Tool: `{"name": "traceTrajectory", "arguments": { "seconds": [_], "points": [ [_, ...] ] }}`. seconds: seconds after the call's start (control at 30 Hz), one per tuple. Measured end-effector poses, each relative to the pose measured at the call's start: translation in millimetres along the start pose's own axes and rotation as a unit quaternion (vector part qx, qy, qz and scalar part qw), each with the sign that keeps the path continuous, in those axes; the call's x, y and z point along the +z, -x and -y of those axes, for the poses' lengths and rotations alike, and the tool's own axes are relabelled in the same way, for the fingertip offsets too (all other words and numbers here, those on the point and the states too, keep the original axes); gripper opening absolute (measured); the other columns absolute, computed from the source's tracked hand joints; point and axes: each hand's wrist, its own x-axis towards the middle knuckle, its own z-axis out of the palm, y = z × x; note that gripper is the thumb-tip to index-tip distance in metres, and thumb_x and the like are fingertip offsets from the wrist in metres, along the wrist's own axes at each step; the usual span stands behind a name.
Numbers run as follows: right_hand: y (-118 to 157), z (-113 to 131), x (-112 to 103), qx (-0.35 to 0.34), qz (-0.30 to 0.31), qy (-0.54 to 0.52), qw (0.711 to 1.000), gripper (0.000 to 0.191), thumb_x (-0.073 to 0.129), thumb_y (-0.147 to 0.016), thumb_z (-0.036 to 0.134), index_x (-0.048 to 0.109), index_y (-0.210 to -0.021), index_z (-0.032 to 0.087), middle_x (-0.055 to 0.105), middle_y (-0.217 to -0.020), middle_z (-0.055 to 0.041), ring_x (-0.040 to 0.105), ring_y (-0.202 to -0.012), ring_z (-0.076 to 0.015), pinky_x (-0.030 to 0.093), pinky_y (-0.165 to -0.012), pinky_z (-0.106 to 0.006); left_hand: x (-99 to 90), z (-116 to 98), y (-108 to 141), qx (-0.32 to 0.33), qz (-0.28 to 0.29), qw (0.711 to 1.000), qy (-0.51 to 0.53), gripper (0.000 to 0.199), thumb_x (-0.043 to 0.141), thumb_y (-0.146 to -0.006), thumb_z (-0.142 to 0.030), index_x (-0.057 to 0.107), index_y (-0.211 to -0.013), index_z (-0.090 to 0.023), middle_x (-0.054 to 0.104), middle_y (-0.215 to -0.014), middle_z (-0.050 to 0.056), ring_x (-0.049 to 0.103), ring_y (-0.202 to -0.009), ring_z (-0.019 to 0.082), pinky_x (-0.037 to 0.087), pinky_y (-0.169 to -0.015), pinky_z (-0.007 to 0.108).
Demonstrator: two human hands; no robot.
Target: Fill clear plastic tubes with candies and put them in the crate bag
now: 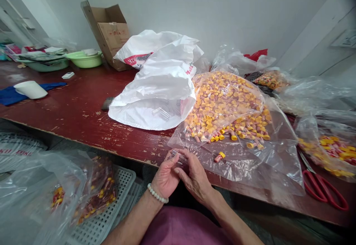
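Close together at the table's front edge, my left hand (167, 176) and my right hand (197, 180) are closed around small clear plastic pieces (182, 159). Fingers cover most of these pieces, so their exact kind is hidden. Just right of my hands lies a single small red-labelled bottle with a yellow cap (219, 157). Behind it, a large clear plastic bag (278, 141) lies spread with a heap of yellow-capped pieces (222, 100). Several thin clear plastic strips or tubes (161, 112) rest on the white woven sack (139, 108) ahead of my left hand.
Red-handled scissors (324, 189) lie at the right, near another bag of yellow and red pieces (333, 150). An open cardboard box (114, 33) and a green basin (85, 59) stand at the back left. Below the table edge is a white plastic crate (124, 174) with filled bags.
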Motion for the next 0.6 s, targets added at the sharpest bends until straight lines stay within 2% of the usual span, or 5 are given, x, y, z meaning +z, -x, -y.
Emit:
{"name": "traceTrajectory", "arguments": {
  "seconds": [0.13,0.23,0.33,0.47,0.6],
  "points": [
    [-13,4,-3,-0.030,0.053,0.052,0.997,0.043,0.047,-0.089,0.020,0.037,-0.131,0.025,0.054,-0.125,-0.0077,0.052,-0.114,-0.0207,0.044,-0.098,-0.040,-5.1,-9,1,-0.008,-0.010,1.000,0.018,0.016,0.069,-0.073,-0.019,0.062,-0.087,-0.018,0.065,-0.091,0.001,0.062,-0.083,0.011,0.051,-0.075,0.022],
    [-26,14,-18,-0.059,0.194,0.064,0.977,0.047,0.048,-0.090,0.021,0.035,-0.134,0.026,0.055,-0.125,-0.0061,0.055,-0.113,-0.0189,0.047,-0.094,-0.035,-20.5,-29,8,-0.008,0.014,0.993,-0.121,0.018,0.070,-0.071,-0.020,0.062,-0.087,-0.016,0.065,-0.086,0.003,0.063,-0.077,0.013,0.051,-0.067,0.023],
    [-33,25,-21,-0.096,0.292,0.138,0.941,0.040,0.053,-0.087,0.024,0.044,-0.127,0.025,0.063,-0.112,-0.0054,0.061,-0.101,-0.0213,0.051,-0.084,-0.036,-39.6,-51,17,-0.079,0.070,0.951,-0.292,0.028,0.074,-0.063,-0.017,0.061,-0.087,-0.015,0.065,-0.081,0.003,0.062,-0.068,0.014,0.051,-0.060,0.026],
    [-34,31,4,-0.163,0.312,0.221,0.910,0.028,0.066,-0.074,0.028,0.061,-0.101,0.024,0.067,-0.081,-0.0022,0.063,-0.067,-0.0198,0.049,-0.059,-0.030,-61.1,-61,20,-0.165,0.136,0.897,-0.386,0.030,0.075,-0.053,-0.010,0.062,-0.080,-0.014,0.065,-0.067,0.002,0.061,-0.058,0.014,0.045,-0.051,0.022],
    [-62,36,24,-0.188,0.358,0.203,0.892,0.033,0.082,-0.056,0.031,0.063,-0.082,0.025,0.063,-0.067,0.0006,0.055,-0.052,-0.0159,0.037,-0.044,-0.027,-77.5,-53,25,-0.201,0.163,0.907,-0.333,0.027,0.072,-0.056,-0.010,0.067,-0.081,-0.016,0.063,-0.067,0.001,0.057,-0.054,0.013,0.042,-0.047,0.023]
  ]
}}
